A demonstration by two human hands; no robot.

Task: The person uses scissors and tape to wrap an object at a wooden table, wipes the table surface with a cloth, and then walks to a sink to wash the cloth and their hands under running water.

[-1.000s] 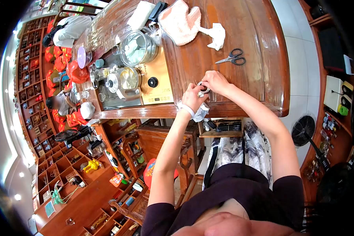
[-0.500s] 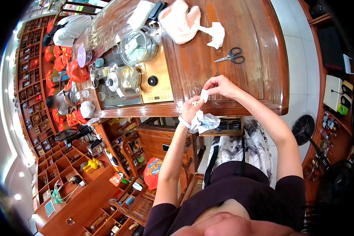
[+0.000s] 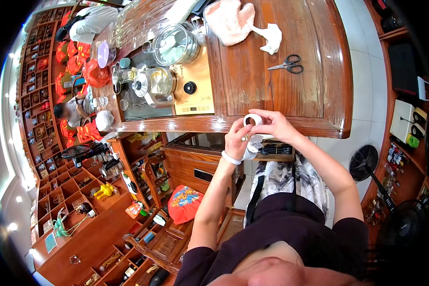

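Just off the table's front edge, my left hand (image 3: 235,139) and my right hand (image 3: 274,125) meet at a small white ring (image 3: 252,117). Its open centre faces the camera. Thumb and fingers of my right hand pinch the ring on its right side, while my left fingertips close on its lower left. Beneath my left hand hangs a crumpled white plastic wrapper (image 3: 254,144), partly hidden by the fingers. A white bangle (image 3: 231,158) circles my left wrist. Dark-handled scissors (image 3: 290,64) lie on the wooden table (image 3: 252,86), beyond my right hand.
A crumpled tissue (image 3: 272,38) and a pink cloth (image 3: 228,21) lie farther back. Left of them stand a glass bowl (image 3: 176,45) and a glass kettle (image 3: 157,86), beside a black knob (image 3: 189,87). People sit at far left. A black fan (image 3: 363,163) stands at right.
My right hand has come down and turned, and the white piece now shows as a ring with an open centre. The view has shifted slightly.
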